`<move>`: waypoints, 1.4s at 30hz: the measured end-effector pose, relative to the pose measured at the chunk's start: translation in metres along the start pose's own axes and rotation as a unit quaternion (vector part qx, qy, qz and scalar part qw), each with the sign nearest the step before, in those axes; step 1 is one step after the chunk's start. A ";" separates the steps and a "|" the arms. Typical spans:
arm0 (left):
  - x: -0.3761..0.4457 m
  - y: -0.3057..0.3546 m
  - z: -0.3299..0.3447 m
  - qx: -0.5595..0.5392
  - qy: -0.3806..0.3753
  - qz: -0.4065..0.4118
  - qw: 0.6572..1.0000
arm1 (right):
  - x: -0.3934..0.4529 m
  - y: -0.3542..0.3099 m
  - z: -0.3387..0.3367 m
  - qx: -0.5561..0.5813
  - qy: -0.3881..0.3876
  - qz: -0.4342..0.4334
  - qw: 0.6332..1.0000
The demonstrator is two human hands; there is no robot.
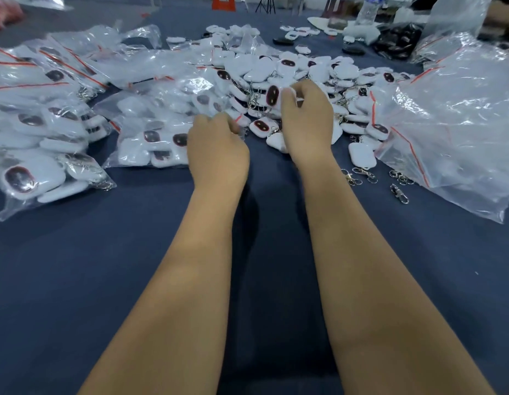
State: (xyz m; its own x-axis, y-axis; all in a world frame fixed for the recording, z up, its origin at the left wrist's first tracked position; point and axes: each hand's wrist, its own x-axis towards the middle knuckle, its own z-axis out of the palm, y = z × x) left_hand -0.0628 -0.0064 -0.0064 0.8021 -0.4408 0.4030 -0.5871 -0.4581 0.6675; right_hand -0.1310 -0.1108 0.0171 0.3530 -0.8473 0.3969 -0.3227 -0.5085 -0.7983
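A heap of loose white keychain charms (318, 72) with dark oval faces and metal clips lies on the dark blue table (105, 266) ahead of me. My right hand (307, 121) reaches into the heap and holds one white charm (274, 95) between curled fingers and thumb. My left hand (217, 149) is beside it, fingers curled at the mouth of a clear zip bag of charms (150, 143); whether they grip the bag is hidden by the hand's back.
Filled zip bags (42, 132) with red seal lines pile up on the left. A stack of empty clear bags (458, 132) lies at the right. Loose metal clips (373, 175) sit near it. A water bottle (368, 8) and dark charms (398, 41) stand far back.
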 end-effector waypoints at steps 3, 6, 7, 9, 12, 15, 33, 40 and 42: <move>-0.003 0.001 0.002 -0.023 -0.031 0.025 0.999 | -0.011 -0.021 0.010 0.291 -0.003 0.119 0.949; -0.004 0.000 0.004 -0.005 -0.055 0.024 0.998 | -0.025 -0.026 0.024 0.427 -0.040 0.191 0.883; -0.004 0.000 0.004 -0.006 -0.058 0.023 0.998 | -0.030 -0.025 0.027 0.445 -0.058 0.206 0.870; -0.002 -0.001 0.004 -0.038 -0.059 0.006 0.998 | -0.034 -0.020 0.027 0.464 -0.101 0.224 0.851; 0.000 0.000 0.005 -0.110 -0.069 -0.030 0.991 | -0.031 -0.010 0.019 0.437 -0.152 0.203 0.863; 0.001 0.003 0.006 -0.171 -0.049 -0.071 0.981 | -0.032 -0.005 0.018 0.369 -0.159 0.164 0.901; 0.006 0.000 0.011 -0.202 -0.045 -0.076 0.975 | -0.035 -0.002 0.027 0.290 -0.170 0.130 0.933; 0.006 0.000 0.010 -0.201 -0.049 -0.083 0.975 | -0.037 -0.003 0.025 0.252 -0.178 0.124 0.943; 0.006 0.000 0.010 -0.200 -0.050 -0.083 0.975 | -0.037 -0.002 0.024 0.261 -0.179 0.126 0.940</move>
State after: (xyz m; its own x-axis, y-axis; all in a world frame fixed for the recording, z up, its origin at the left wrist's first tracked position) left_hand -0.0594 -0.0168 -0.0102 0.8554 -0.4694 0.2191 -0.3451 -0.2008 0.9169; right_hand -0.1221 -0.0744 -0.0067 0.6256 -0.7777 0.0619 0.0054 -0.0750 -0.9972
